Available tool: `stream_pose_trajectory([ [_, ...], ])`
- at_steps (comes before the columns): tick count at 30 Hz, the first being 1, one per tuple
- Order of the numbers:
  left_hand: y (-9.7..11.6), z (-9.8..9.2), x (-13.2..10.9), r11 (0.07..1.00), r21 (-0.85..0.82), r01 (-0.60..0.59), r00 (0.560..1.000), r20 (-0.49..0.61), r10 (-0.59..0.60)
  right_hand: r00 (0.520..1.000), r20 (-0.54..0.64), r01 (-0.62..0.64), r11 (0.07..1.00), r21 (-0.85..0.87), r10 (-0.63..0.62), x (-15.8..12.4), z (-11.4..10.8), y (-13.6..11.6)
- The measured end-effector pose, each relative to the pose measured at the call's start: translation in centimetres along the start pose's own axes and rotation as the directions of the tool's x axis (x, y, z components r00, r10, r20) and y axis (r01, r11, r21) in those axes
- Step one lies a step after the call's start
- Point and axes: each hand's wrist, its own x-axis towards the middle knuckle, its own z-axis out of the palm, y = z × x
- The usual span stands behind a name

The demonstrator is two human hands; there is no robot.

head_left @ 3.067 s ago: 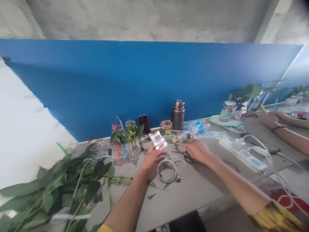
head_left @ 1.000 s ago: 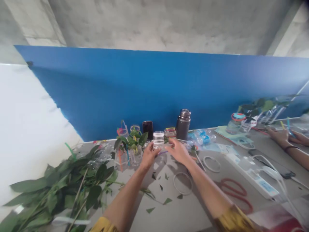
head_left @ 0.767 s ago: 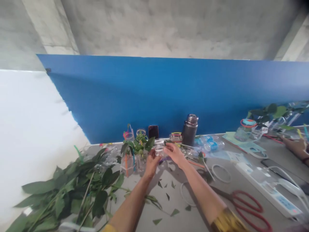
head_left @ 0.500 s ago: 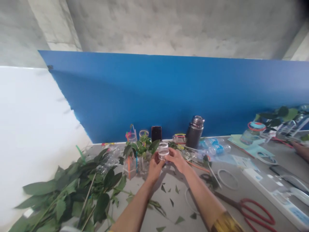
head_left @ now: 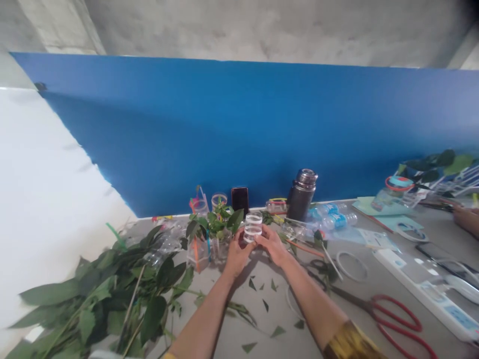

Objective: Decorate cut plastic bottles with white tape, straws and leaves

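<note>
My left hand (head_left: 236, 255) and right hand (head_left: 271, 245) are both grasping a clear plastic cylinder (head_left: 253, 228) with white bands, holding it upright at twelve o'clock, above the grey table (head_left: 232, 319). A light, even hold suits thin plastic and keeps the bands level. Red-handled scissors (head_left: 396, 314) lie at my four o'clock, and cut leaf scraps (head_left: 265, 305) at six.

Own hands (head_left: 236, 257): 2
Co-worker hand (head_left: 466, 219): 1
Held cup (head_left: 253, 228): 1
White rings (head_left: 352, 266): 2
Scissors (head_left: 396, 313): 1
Flask (head_left: 301, 197): 1
Water bottles (head_left: 329, 222): 2
</note>
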Motion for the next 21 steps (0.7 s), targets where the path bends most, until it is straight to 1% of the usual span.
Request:
stream_pose_trajectory([
  [5, -0.2, -0.7, 0.0, 0.999, 0.036, 0.028, 0.997, 0.065, -0.03, 1.0, -0.007, 0.002, 1.0, -0.003, -0.002, -0.2, 0.2, 0.3],
  [7, -0.6, -0.8, 0.0, 0.999, -0.004, 0.04, 0.995, 0.091, -0.04, 0.999, -0.031, -0.019, 1.0, 0.002, 0.019, -0.2, 0.1, 0.6],
  [9, -1.3, -1.0, 0.2, 0.992, -0.086, 0.095, 0.99, 0.111, -0.085, 0.996, -0.07, -0.046, 0.999, 0.003, 0.046, -0.1, -0.2, 0.8],
  [12, -2.2, -1.3, 0.5, 0.954, -0.199, 0.224, 0.975, 0.06, -0.216, 0.987, -0.143, -0.071, 0.997, -0.008, 0.07, 0.1, -0.6, 1.0],
  [15, -2.3, -1.8, 0.8, 0.901, -0.307, 0.306, 0.946, -0.008, -0.324, 0.981, -0.179, -0.079, 0.997, -0.001, 0.077, 0.3, -1.0, 1.0],
  [18, -1.7, -2.3, 1.0, 0.843, -0.395, 0.365, 0.917, -0.007, -0.4, 0.977, -0.197, -0.075, 0.997, 0.028, 0.079, 0.3, -1.0, 0.9],
  [21, -1.0, -2.8, 1.2, 0.807, -0.445, 0.388, 0.902, 0.003, -0.432, 0.972, -0.219, -0.075, 0.997, 0.035, 0.08, 0.3, -0.9, 0.8],
])
